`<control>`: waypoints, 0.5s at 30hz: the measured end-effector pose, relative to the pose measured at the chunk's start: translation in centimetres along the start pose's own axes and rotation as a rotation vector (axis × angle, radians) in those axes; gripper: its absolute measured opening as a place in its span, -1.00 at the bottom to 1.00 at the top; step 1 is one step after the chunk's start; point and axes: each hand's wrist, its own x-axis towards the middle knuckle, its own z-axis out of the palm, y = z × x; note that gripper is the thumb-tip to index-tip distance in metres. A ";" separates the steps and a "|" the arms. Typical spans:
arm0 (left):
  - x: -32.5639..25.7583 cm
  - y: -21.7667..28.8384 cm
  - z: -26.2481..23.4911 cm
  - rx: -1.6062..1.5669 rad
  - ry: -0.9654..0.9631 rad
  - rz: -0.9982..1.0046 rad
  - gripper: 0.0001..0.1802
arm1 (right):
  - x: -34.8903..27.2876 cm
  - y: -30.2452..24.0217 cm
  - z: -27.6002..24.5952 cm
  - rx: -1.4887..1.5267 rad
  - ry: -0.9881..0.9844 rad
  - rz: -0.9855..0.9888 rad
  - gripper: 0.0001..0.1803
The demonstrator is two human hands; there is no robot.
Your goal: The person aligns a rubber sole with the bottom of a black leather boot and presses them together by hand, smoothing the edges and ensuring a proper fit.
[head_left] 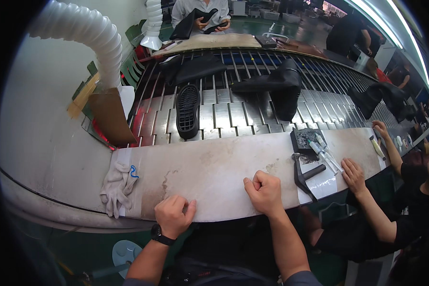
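My left hand rests as a loose fist on the front edge of a stained, pale work board; a dark watch is on that wrist. My right hand is also curled into a fist on the board, farther right, with nothing showing in it. A hammer with a black handle lies to the right of my right hand. Left of my left hand is a pair of pale work gloves with a blue loop on top. Beyond the board, a black shoe sole lies tread up on the metal slats.
Black boots lie on the slatted conveyor. Syringes lean on a black box. A co-worker's hand touches the board at right. Another person handles a boot opposite. A white duct hangs at left.
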 end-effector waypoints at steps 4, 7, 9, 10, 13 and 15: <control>-0.4 -0.2 -0.3 0.001 0.008 0.007 -0.70 | -0.3 0.0 0.2 -0.041 -0.002 -0.035 -0.56; -0.4 -0.3 -0.3 0.000 0.014 -0.008 -0.70 | -0.2 0.1 0.3 -0.046 -0.009 -0.044 -0.58; -0.2 0.2 0.0 -0.020 0.014 0.011 -0.70 | -0.2 0.3 -0.3 -0.065 0.005 -0.062 -0.58; -0.3 0.3 0.1 -0.019 0.006 -0.009 -0.71 | -0.1 0.3 -0.3 -0.066 0.010 -0.066 -0.58; 0.0 0.2 0.2 -0.015 0.016 -0.003 -0.71 | -0.2 0.2 -0.4 -0.060 -0.006 -0.041 -0.59; -0.1 0.2 0.1 -0.017 0.031 0.024 -0.71 | -0.2 0.4 -0.2 -0.054 -0.005 -0.051 -0.59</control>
